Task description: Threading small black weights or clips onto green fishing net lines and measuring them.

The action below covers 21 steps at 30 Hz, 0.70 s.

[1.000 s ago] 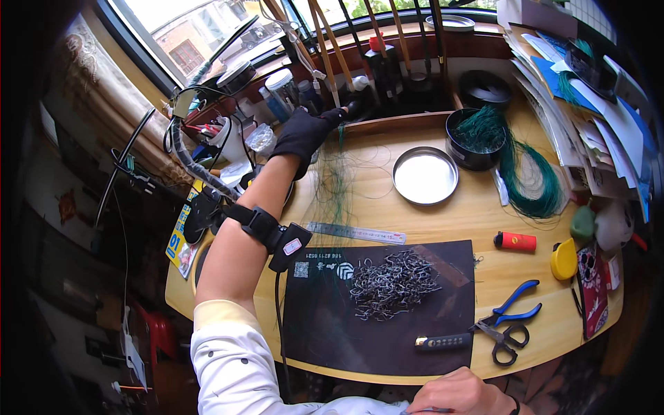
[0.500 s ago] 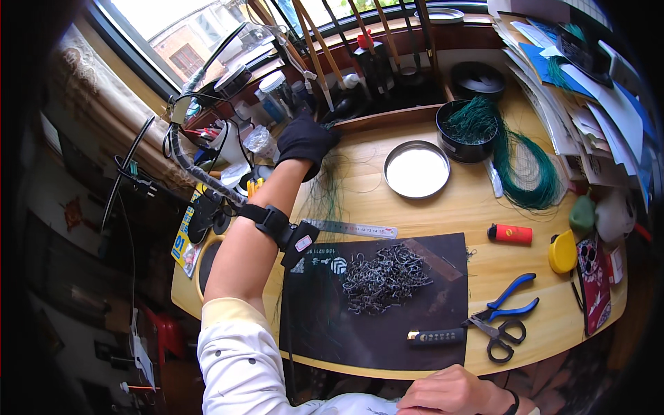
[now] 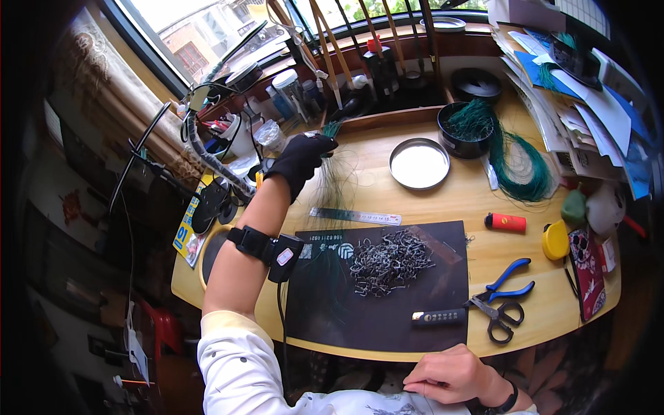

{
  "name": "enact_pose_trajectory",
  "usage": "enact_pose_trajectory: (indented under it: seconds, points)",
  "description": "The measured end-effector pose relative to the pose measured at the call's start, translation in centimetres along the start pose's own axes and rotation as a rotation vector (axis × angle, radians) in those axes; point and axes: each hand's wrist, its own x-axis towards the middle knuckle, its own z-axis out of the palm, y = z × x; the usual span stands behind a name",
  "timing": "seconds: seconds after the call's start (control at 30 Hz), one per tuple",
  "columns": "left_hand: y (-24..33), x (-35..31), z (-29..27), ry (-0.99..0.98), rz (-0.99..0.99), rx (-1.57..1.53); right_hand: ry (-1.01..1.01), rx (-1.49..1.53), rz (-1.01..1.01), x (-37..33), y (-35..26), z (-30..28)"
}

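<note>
My left hand [image 3: 301, 164], in a black glove, is stretched out to the back left with its fingers drawn together. It is beside a bundle of fine dark green line [image 3: 332, 128], whose loose strands trail toward me over the desk. What its fingertips hold is too small to make out. My right hand [image 3: 448, 373] is low in front of the desk edge, fingers curled and pinched, their contents hidden. Between the hands, a heap of small dark fish hooks [image 3: 391, 263] lies on a black mat [image 3: 332, 315].
Blue-handled pliers [image 3: 508, 280], scissors [image 3: 499, 322] and a black lighter [image 3: 439, 317] lie near the front right. A ruler [image 3: 356, 216] lies behind the mat. Farther back are a round lid [image 3: 420, 164], a black tin [image 3: 465, 145] and a green line coil [image 3: 522, 173]. A red lighter [image 3: 505, 222] lies right.
My left hand has drawn back slightly from the bundle's end by the wooden ledge, toward me. My right hand stays low with fingers curled. The whole view has shifted a little.
</note>
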Motion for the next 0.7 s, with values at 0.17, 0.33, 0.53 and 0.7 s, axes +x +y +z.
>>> enact_pose_trajectory:
  seconds: [0.17,0.33,0.53,0.7]
  points:
    - [-1.6,-5.2,-1.4,-0.212,0.034,-0.316,0.049,0.019,0.104,-0.2,-0.3,0.3]
    - [-3.4,-8.7,-4.0,-0.308,0.035,-0.482,0.138,0.039,0.264,-0.2,-0.9,0.8]
    - [-6.4,-11.9,-6.1,-0.278,0.058,-0.568,0.133,0.009,0.364,2.4,-5.7,0.2]
    - [-7.9,-13.6,-7.7,-0.336,0.114,-0.8,0.044,-0.338,0.4,9.8,-9.0,-2.6]
